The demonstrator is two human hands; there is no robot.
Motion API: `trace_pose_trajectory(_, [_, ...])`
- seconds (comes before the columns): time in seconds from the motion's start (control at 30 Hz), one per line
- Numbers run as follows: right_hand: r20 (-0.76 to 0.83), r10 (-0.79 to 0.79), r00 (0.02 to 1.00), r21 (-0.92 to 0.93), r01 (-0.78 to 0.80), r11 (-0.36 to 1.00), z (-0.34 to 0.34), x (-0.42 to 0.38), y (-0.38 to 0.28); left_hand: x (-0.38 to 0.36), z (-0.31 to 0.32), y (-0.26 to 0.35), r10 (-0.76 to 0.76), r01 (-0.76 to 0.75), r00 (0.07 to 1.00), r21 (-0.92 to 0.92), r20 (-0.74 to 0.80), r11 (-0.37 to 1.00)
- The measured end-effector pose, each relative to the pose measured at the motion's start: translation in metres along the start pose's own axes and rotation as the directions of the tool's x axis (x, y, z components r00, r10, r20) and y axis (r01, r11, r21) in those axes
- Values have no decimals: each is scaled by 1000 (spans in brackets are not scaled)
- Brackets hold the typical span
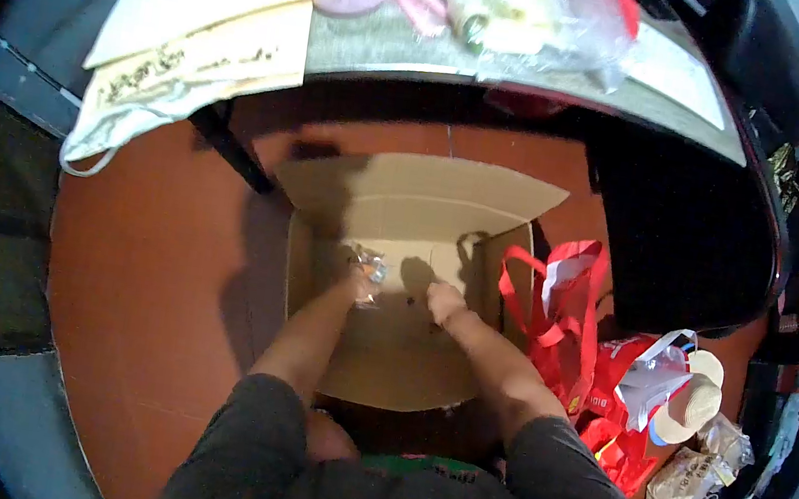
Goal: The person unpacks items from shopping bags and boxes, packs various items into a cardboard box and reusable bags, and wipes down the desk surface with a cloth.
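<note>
Both of my hands reach down into an open cardboard box [406, 356] on the floor. My left hand [360, 289] is closed around a small clear plastic packet [373, 270], whose contents are too small to make out. To its right, my right hand [445, 303] is curled with the fingers together. Whatever it may hold is hidden from view. A tiny dark speck [411, 302] lies on the box bottom between the two hands. The far flap [449, 180] of the box stands raised, and shadows of my hands fall inside.
A desk [375, 54] with a cloth bag [206, 32] and plastic-wrapped items [521, 18] stands ahead. Right of the box are a red tote bag [567, 322], another red bag [615, 379], a pale cap [689, 409] and plastic packages [689, 482]. A desk leg [236, 147] is at the left.
</note>
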State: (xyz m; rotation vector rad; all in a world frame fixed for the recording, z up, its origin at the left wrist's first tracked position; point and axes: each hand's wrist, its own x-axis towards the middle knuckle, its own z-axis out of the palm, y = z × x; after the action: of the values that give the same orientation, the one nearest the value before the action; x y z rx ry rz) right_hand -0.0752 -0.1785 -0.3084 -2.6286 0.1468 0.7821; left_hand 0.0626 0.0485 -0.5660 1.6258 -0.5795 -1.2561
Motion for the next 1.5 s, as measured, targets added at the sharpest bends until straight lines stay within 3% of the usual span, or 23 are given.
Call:
trace_pose_trajectory(0.07, [-106,54,993,-40,-58,997,-28,-20,-14,-16,5,72,7,12,994,171,-106,985])
trace_pose_trajectory(0.13, [-225,13,974,-173,-53,983,-38,-24,-15,-77,32,208,69,-30,981,212,-182,977])
trace_pose_trajectory(0.2, [-160,160,974,277,-111,954,-54,-21,-25,-137,54,311,127,-47,949,270,-290,962])
trace_pose_trajectory(0.23, [-73,131,989,527,-73,847,-63,-22,-30,-141,62,309,157,21,864,345,-478,938])
trace_pose_trajectory(0.3, [146,85,986,895,-169,414,-87,-36,-51,-166,67,347,6,197,853,332,-522,922])
trace_pose_trajectory(0.37, [77,-45,996,976,-66,205,-131,-83,-82,-197,69,383,112,137,828,391,-550,910])
trace_pose_trajectory(0.47, [-172,-237,956,883,256,393,-142,-97,-95,-240,79,418,275,62,823,561,-496,826])
trace_pose_trajectory(0.57, [-119,-375,919,696,346,628,-180,-126,-123,-285,82,464,312,51,871,701,-380,712])
trace_pose_trajectory(0.6, [-177,-381,908,781,365,506,-193,-134,-133,-295,76,477,297,54,893,735,-339,676])
trace_pose_trajectory(0.7, [-341,-384,858,790,483,379,-229,-145,-151,-312,43,487,449,-362,865,342,-224,867])
trace_pose_trajectory(0.77, [-480,-438,760,674,639,372,-258,-158,-173,-325,20,514,424,-358,897,352,-128,865])
trace_pose_trajectory(0.8, [-494,-465,735,665,664,342,-275,-165,-181,-333,8,522,556,-447,812,421,-180,789])
trace_pose_trajectory(0.83, [-613,-448,651,466,755,461,-285,-155,-178,-341,-3,534,676,-518,704,495,-216,698])
trace_pose_trajectory(0.9, [-702,-453,549,18,649,760,-319,-141,-173,-357,-33,566,584,-494,659,313,-473,811])
trace_pose_trajectory(0.97, [-674,-656,339,-491,458,741,-337,-115,-164,-359,-79,593,558,-511,496,297,-665,807])
trace_pose_trajectory(1.0, [-613,-648,451,-528,376,761,-343,-104,-161,-359,-99,613,510,-439,488,305,-709,845])
trace_pose_trajectory(1.03, [-574,-677,461,-623,292,726,-345,-92,-156,-359,-118,634,459,-365,474,306,-752,879])
trace_pose_trajectory(1.1, [-497,-716,490,-776,118,620,-342,-68,-143,-336,-173,656,491,-486,570,212,-658,848])
trace_pose_trajectory(1.13, [-451,-681,577,-778,120,617,-338,-56,-133,-321,-189,667,456,-480,556,179,-695,859])
trace_pose_trajectory(1.17, [-438,-656,614,-843,-28,537,-336,-50,-131,-302,-200,680,421,-476,542,147,-727,867])
trace_pose_trajectory(1.23, [-460,-622,634,-792,24,610,-336,-54,-137,-257,-244,694,417,-450,550,164,-724,878])
trace_pose_trajectory(1.3, [-418,-641,643,-835,5,550,-339,-54,-135,-226,-262,707,441,-447,522,206,-730,870])
trace_pose_trajectory(1.5, [-413,-597,688,-687,194,700,-348,-65,-146,-131,-342,726,412,-441,320,250,-853,862])
